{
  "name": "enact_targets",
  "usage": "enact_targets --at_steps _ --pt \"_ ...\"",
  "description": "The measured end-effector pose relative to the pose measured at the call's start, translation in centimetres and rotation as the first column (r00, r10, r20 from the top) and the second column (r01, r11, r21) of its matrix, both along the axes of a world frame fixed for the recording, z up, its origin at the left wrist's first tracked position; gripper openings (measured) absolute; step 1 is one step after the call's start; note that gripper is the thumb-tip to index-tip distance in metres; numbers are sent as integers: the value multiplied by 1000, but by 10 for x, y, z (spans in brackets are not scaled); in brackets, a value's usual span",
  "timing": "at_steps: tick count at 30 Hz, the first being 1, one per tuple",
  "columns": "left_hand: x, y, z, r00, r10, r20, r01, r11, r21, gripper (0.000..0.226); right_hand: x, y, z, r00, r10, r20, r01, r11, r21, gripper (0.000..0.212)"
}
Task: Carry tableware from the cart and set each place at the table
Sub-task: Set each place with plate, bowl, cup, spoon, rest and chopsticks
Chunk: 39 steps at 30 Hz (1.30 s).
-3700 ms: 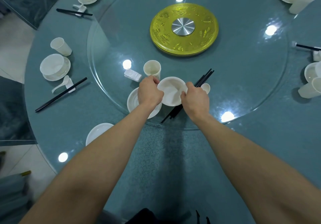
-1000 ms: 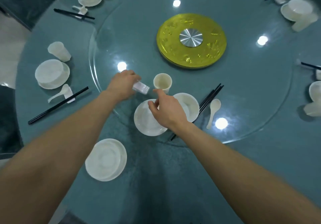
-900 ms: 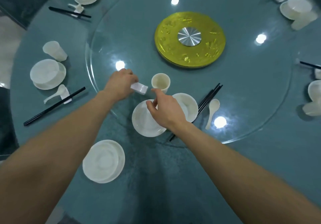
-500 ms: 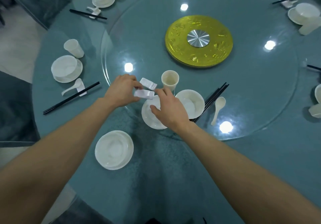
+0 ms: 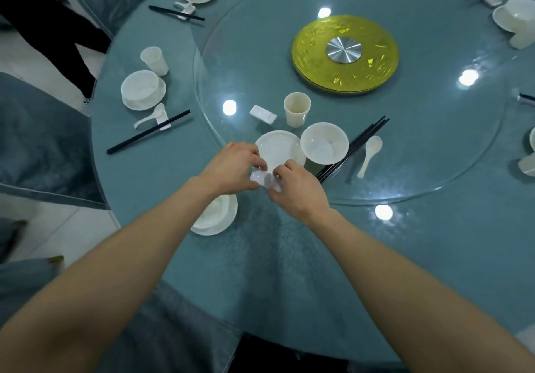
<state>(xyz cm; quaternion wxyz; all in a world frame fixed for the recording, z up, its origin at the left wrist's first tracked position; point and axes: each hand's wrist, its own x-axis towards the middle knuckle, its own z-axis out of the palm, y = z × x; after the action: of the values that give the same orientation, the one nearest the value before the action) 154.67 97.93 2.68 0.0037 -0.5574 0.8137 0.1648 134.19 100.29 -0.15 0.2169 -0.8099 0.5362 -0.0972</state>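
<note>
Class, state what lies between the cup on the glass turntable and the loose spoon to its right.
In the head view, the white bowl and the black chopsticks lie between the cup and the spoon.

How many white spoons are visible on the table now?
3. Turntable spoon, right of the loose chopsticks; left spoon, beside that setting's bowl; far-left spoon, near the top edge. Distant settings may hide more.

Blurred white piece, perhaps chopstick rest (image 5: pixel 265 180)
</note>
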Motion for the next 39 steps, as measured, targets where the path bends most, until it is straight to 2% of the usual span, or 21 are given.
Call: enact_targets --at_steps 4,9,15,21,24,28,34,39 --pt "-13 32 -8 999 34 22 -35 998 54 42 -9 28 -12 999 13 31 -14 999 32 23" --pt "-3 70 -20 992 123 43 -125 991 42 73 -16 58 -38 999 30 27 -33 994 102 27" --pt "23 104 -30 985 172 31 -173 984 39 76 -2 80 -68 999 31 38 -36 991 126 26" --pt "30 101 -32 990 137 10 -137 990 43 72 9 97 -82 1000 11 -5 -11 986 167 25" --pt "23 94 -31 993 115 -11 -114 993 35 67 9 99 -79 999 -13 -43 20 984 177 34" --pt "-5 80 -27 990 123 -66 -123 992 -2 48 -7 105 -71 993 -112 -33 115 981 157 48" --pt "-70 53 -35 971 205 -120 -212 977 -40 18 -63 99 -67 953 -303 0 303 953 17 36" --pt "-117 37 -46 954 280 -111 -290 952 -92 19 -100 80 -74 943 -329 49 332 938 -100 30"
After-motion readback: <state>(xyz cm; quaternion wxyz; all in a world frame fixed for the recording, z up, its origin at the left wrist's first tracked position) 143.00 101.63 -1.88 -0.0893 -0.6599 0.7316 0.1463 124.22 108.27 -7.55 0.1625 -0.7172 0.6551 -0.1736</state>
